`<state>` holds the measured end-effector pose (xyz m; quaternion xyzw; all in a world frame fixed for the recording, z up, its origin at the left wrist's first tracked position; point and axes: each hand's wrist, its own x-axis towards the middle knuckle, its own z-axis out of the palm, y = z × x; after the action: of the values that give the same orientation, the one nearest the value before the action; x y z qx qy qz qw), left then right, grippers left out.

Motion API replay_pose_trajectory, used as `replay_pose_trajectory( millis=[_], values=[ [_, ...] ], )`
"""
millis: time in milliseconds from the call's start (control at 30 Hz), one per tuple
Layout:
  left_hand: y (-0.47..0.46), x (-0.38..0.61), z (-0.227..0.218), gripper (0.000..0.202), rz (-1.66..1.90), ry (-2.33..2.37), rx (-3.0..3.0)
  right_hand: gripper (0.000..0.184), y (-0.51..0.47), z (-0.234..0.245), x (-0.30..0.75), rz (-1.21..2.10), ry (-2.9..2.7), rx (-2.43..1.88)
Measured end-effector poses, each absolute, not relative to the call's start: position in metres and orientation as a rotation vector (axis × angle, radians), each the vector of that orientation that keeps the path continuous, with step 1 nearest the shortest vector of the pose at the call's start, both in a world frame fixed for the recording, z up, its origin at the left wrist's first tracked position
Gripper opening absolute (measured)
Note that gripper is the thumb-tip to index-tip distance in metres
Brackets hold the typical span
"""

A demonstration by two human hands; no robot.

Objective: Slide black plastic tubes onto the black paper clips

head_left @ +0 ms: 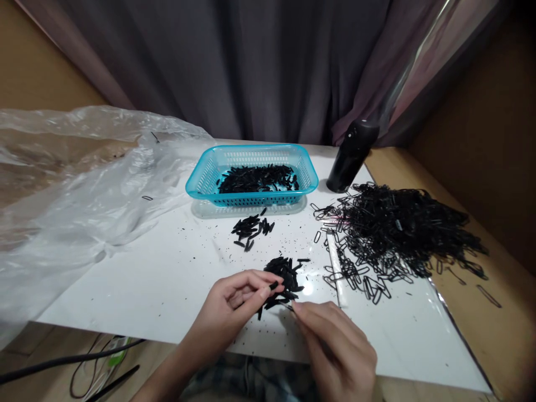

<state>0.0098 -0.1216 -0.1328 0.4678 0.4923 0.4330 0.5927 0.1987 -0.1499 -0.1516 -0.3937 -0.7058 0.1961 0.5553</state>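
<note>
My left hand (234, 304) is closed in a pinch on a short black sleeve piece at its fingertips. My right hand (335, 340) is closed too, pinching a thin black clip wire whose tip points at the left fingertips. Both hands hover at the near edge of a white board (167, 279). Just beyond the fingers lies a small heap of black pieces (287, 273). A second small heap (252, 229) lies farther back. A turquoise basket (251, 159) behind it holds many more black pieces.
A big tangle of black paper clips (402, 229) covers the board's right side and spills onto the wooden table. A black cylinder (352, 153) stands at the back right. Crumpled clear plastic sheeting (75, 184) lies to the left. Cables (84, 363) hang below the near edge.
</note>
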Motion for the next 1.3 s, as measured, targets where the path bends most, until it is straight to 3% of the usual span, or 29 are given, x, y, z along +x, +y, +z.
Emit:
replay_pose_trajectory(
  millis=[500,933,1167,1300],
  values=[
    [-0.126,0.011,-0.128,0.015,1.039,1.153,1.200,0.023,-0.148,-0.153,0.192,0.358,-1.676,-1.044],
    [-0.126,0.008,-0.131,0.026,1.018,1.131,1.084,0.023,-0.149,-0.153,0.193,0.408,-1.642,-1.053],
    [-0.104,-0.009,-0.129,0.023,1.102,1.670,1.661,0.022,-0.151,-0.153,0.194,0.405,-1.606,-1.094],
    [-0.098,-0.019,-0.132,0.030,0.950,1.773,1.814,0.020,-0.150,-0.148,0.194,0.381,-1.610,-1.093]
  ],
)
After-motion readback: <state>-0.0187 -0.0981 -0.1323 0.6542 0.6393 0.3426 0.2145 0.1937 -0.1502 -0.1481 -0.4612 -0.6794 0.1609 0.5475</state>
